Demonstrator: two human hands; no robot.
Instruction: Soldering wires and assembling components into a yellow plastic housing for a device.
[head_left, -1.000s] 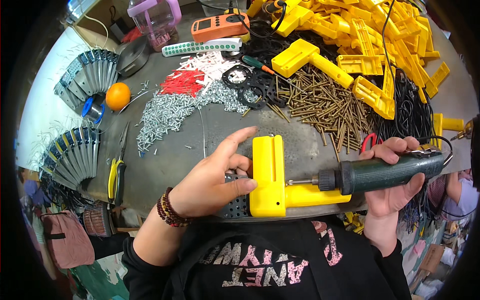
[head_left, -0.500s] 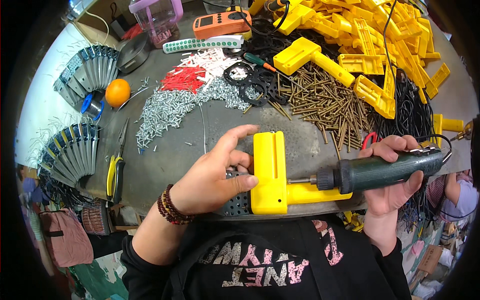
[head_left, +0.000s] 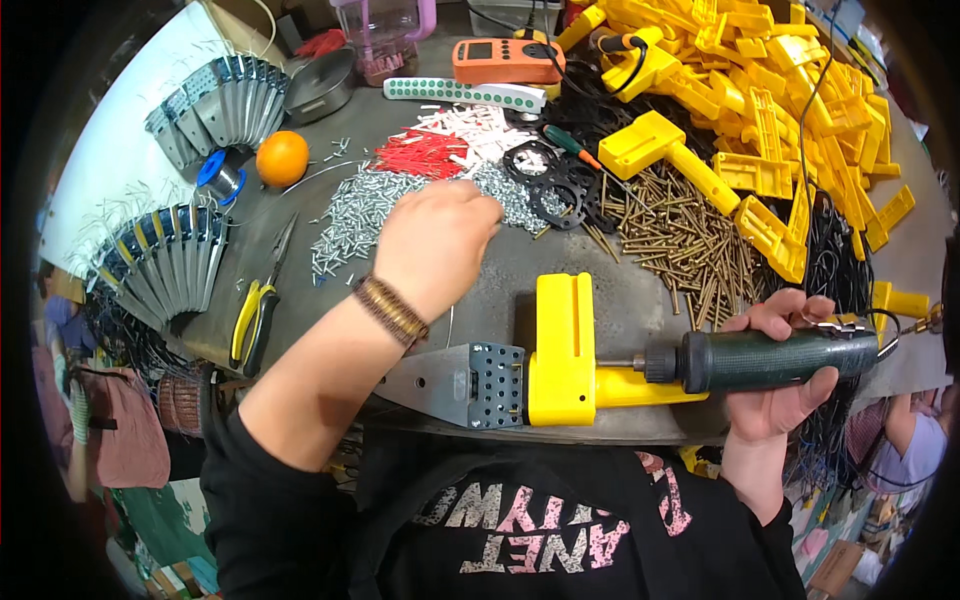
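My right hand (head_left: 783, 385) grips a dark green electric screwdriver (head_left: 760, 360) whose bit points left into a yellow plastic housing (head_left: 570, 350). That housing sits at the table's near edge, joined to a grey perforated metal plate (head_left: 460, 385). My left hand (head_left: 435, 245) has reached forward over a heap of small silver screws (head_left: 370, 205), fingers curled down onto it; what they hold is hidden. A beaded bracelet is on that wrist.
Brass screws (head_left: 680, 235) lie in a pile right of centre, black gaskets (head_left: 550, 180) behind. Yellow plastic parts (head_left: 760, 90) fill the far right. Red and white pins (head_left: 430, 150), an orange ball (head_left: 282, 157), yellow-handled pliers (head_left: 255, 315) and fanned metal brackets (head_left: 160, 265) lie left.
My left hand has let go of the yellow housing and moved forward to the silver screw pile. The right hand and screwdriver stay in place.
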